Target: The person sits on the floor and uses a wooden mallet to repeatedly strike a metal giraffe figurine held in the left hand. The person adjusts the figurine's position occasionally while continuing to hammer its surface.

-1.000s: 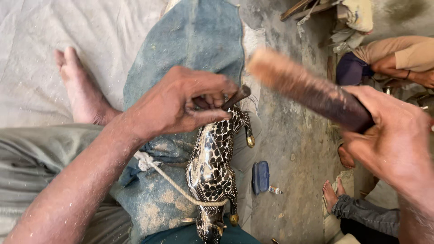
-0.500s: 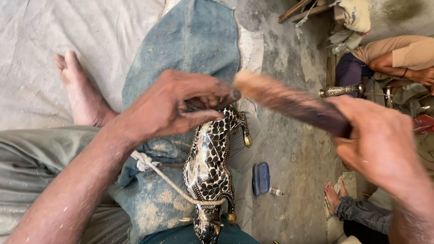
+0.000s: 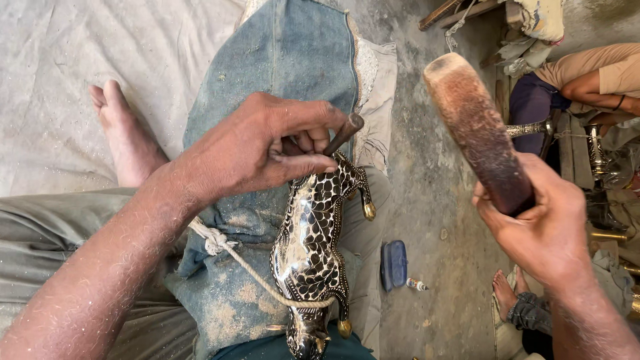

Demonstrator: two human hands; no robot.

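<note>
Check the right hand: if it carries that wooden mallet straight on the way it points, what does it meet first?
Likely the top of the chisel pinched in the left hand. The right hand aims the mallet up-left, toward it; depth is unclear.

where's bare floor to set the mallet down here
Bare concrete lies between the patterned animal figure and the right hand, above the small blue block. The right edge is crowded with another person's foot and metal pieces.

Bare forearms flecked with pale dust, no sleeves; left hand [image 3: 257, 150] and right hand [image 3: 543, 227] ungloved; grey-green trousers [image 3: 47, 233]; bare foot [image 3: 127, 133].
</note>
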